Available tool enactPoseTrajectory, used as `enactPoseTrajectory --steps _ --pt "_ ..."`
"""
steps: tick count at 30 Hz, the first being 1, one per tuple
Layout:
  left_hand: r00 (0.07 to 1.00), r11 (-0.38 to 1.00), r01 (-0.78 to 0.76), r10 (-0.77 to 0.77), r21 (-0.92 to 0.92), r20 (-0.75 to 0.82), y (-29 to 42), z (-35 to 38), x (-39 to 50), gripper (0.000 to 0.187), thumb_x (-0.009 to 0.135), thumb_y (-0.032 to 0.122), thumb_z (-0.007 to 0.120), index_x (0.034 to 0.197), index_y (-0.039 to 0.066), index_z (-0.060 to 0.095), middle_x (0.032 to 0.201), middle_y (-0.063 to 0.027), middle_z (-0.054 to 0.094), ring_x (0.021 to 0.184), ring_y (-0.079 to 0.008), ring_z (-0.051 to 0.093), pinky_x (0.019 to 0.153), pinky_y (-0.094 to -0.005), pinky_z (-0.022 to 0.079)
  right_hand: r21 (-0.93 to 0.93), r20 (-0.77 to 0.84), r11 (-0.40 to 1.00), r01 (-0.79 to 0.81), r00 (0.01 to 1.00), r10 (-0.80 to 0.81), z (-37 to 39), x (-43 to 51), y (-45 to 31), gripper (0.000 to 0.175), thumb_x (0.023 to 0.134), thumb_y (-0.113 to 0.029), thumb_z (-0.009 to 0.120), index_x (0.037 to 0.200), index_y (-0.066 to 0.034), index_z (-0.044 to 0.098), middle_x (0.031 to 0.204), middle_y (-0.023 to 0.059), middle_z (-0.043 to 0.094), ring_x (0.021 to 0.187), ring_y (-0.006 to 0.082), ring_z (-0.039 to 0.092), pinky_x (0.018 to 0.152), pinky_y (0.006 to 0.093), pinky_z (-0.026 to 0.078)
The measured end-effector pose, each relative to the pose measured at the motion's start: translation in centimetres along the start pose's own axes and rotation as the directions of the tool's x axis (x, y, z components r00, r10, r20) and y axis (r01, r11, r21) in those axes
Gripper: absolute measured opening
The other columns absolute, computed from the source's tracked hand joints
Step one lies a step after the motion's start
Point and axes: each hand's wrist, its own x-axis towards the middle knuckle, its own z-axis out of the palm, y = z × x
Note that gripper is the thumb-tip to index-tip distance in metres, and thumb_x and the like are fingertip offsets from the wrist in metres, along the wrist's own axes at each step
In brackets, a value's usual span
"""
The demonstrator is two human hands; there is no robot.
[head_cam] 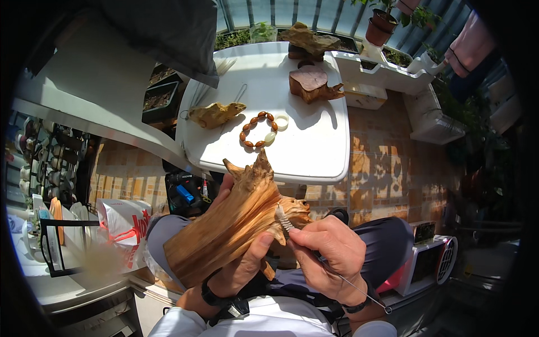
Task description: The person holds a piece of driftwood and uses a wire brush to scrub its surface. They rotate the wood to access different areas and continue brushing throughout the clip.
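Note:
Across my lap lies a large piece of gnarled root wood (223, 227), with a flat-cut end toward me and jagged points at its far end. My left hand (252, 251) supports it from beneath, its thumb along the near edge and some fingertips showing on the far left side. Between the thumb and fingers of my right hand (330, 250) is a thin wire-handled bottle brush (284, 218). Its pale bristle head rests against the wood beside a knotty side branch. The twisted wire handle runs back under my palm and ends in a small loop near my wrist.
Ahead stands a white table (311, 156) bearing a brown bead bracelet (254, 120), a pale ring (281, 122), a smaller wood piece (217, 114) and a carved stump (312, 84). A tool bag (185, 193) sits at left on the tiled floor, near a plastic bag (124, 227).

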Motion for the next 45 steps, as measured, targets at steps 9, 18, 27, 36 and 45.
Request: enactPoseTrajectory --steps 9,18,27,36,45 --pt "0.999 0.998 -0.038 0.037 -0.044 -0.026 -1.2 -0.3 0.2 0.096 0.093 0.019 0.074 0.163 0.002 0.010 0.162 -0.0174 0.028 0.145 -0.0276 0.042 0.119 -0.0429 0.040 -0.078 -0.081 0.993 -0.085 0.994 0.079 0.1 0.1 0.4 0.024 0.075 0.008 0.083 0.096 -0.0020 0.075 0.079 0.0089 0.068 0.067 0.0187 0.063 0.056 0.0290 0.047" --pt "0.994 0.987 0.058 -0.070 -0.150 -0.080 -1.0 -0.7 0.4 0.097 0.088 0.025 0.078 0.163 0.004 0.021 0.157 -0.0165 0.037 0.142 -0.0275 0.045 0.119 -0.0422 0.041 0.177 -0.031 0.970 -0.167 0.984 0.175 -2.4 1.1 0.5 0.021 0.080 0.010 0.078 0.098 0.0006 0.076 0.083 0.0081 0.069 0.069 0.0119 0.065 0.062 0.0235 0.050" --pt "0.987 0.944 0.136 -0.155 -0.300 -0.041 -0.8 -0.3 0.8 0.108 0.079 0.037 0.084 0.162 0.004 0.024 0.152 -0.0177 0.042 0.141 -0.0284 0.047 0.118 -0.0425 0.042 0.320 0.321 0.851 -0.417 0.893 0.316 -5.9 3.7 1.0 0.023 0.085 0.012 0.068 0.105 0.0045 0.076 0.094 0.0084 0.069 0.082 0.0110 0.064 0.071 0.0233 0.051" --pt "0.991 0.972 0.116 -0.126 -0.206 -0.039 -1.0 -0.9 0.6 0.102 0.083 0.031 0.082 0.163 0.005 0.024 0.153 -0.0145 0.041 0.140 -0.0262 0.047 0.119 -0.0413 0.041 0.230 0.287 0.898 -0.375 0.908 0.305 -4.6 3.5 1.2 0.017 0.086 0.010 0.069 0.100 0.0042 0.075 0.091 0.0103 0.070 0.080 0.0133 0.066 0.070 0.0248 0.053" --pt "0.988 0.970 0.127 -0.142 -0.206 -0.060 -0.9 -0.9 0.6 0.098 0.085 0.027 0.080 0.164 0.008 0.024 0.154 -0.0138 0.041 0.141 -0.0247 0.046 0.119 -0.0404 0.040 0.258 0.181 0.882 -0.395 0.916 0.358 -4.0 2.8 1.2 0.013 0.088 0.009 0.069 0.099 0.0044 0.074 0.090 0.0101 0.070 0.082 0.0136 0.067 0.072 0.0250 0.054"
